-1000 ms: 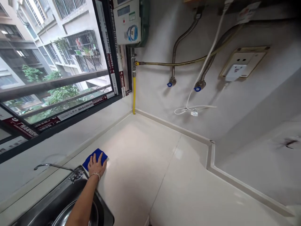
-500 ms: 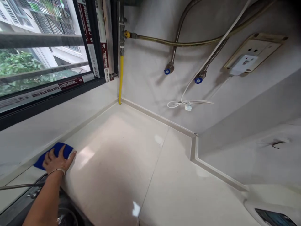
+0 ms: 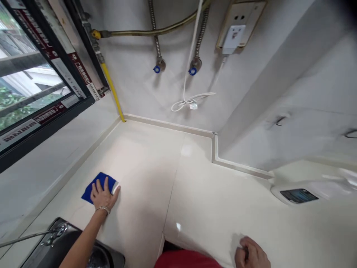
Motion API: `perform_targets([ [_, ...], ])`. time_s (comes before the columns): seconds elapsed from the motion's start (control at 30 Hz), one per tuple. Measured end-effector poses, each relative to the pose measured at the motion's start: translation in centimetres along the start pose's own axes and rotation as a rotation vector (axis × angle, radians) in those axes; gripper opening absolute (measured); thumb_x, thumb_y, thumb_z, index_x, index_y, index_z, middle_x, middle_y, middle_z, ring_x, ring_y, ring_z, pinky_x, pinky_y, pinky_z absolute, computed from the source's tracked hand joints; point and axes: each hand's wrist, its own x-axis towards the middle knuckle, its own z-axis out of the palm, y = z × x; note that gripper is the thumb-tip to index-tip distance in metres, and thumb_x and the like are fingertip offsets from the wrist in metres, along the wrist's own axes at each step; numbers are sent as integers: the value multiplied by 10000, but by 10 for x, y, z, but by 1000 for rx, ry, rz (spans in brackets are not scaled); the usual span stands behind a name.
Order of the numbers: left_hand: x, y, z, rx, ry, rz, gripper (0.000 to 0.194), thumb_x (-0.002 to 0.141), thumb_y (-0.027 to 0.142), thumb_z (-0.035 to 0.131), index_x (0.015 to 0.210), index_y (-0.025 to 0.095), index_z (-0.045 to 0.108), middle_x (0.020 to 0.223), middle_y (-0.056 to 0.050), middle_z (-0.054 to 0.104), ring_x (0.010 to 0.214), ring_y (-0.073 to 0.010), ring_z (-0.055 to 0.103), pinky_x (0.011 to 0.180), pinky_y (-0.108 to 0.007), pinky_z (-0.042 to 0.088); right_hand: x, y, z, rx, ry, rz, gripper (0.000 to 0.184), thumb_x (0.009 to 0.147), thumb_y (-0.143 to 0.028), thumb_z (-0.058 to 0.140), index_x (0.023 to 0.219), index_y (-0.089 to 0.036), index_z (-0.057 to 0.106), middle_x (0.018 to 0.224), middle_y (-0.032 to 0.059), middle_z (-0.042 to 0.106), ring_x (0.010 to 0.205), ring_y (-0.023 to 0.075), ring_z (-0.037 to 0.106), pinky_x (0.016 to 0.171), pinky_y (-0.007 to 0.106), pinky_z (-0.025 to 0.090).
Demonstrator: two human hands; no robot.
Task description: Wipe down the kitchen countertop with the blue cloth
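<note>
My left hand (image 3: pixel 103 195) lies flat, fingers spread, pressing a folded blue cloth (image 3: pixel 96 185) onto the cream countertop (image 3: pixel 173 178), just beyond the sink. A thin bracelet circles that wrist. My right hand (image 3: pixel 251 254) rests at the counter's front edge low on the right, fingers curled in a loose fist with nothing visible in it.
A steel sink (image 3: pixel 69 251) with a thin faucet (image 3: pixel 30 236) sits at the lower left. A window (image 3: pixel 30 85) runs along the left wall. A yellow gas pipe (image 3: pixel 113 91), two blue-capped valves (image 3: pixel 156 69), a white cord (image 3: pixel 189 100) and a wall socket (image 3: pixel 235 29) are at the back. A dark panel (image 3: pixel 298 195) lies at the right.
The view has swung down and to the right. My left hand has slid the blue cloth away from the wall edge onto the open counter. My right hand has come into view.
</note>
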Motion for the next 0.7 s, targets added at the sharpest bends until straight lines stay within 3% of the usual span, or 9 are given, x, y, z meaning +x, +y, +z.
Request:
perform_targets([
  [0.23, -96, 93, 5, -113, -39, 563, 815, 817, 621, 516, 1494, 189, 379, 1635, -198, 190, 1508, -401, 125, 1159, -569, 244, 8, -15, -10, 17, -22, 125, 136, 820, -181, 490, 933, -190, 566, 1012, 112, 661, 963, 254, 606, 840, 378, 458],
  [0.43, -180, 144, 9, -188, -39, 856, 876, 773, 503, 644, 1532, 256, 283, 1637, -179, 196, 1497, -420, 176, 1132, -593, 322, 4, -15, -11, 12, -46, 158, 134, 830, -215, 475, 930, -196, 561, 1014, 103, 672, 946, 263, 603, 818, 375, 433],
  [0.57, -208, 145, 12, -185, -23, 920, 829, 800, 360, 637, 1535, 293, 260, 1644, -141, 194, 1486, -395, 233, 1127, -569, 373, 5, -17, -12, 3, -41, 154, 141, 838, -234, 457, 926, -195, 561, 1028, 110, 674, 944, 271, 602, 796, 374, 419],
  [0.7, -207, 103, 10, -150, -36, 986, 769, 818, 258, 614, 1512, 350, 297, 1631, -83, 264, 1479, -337, 281, 1122, -516, 416, 5, -15, -11, 4, -33, 125, 144, 833, -218, 455, 929, -187, 559, 1016, 113, 676, 926, 264, 605, 789, 364, 425],
])
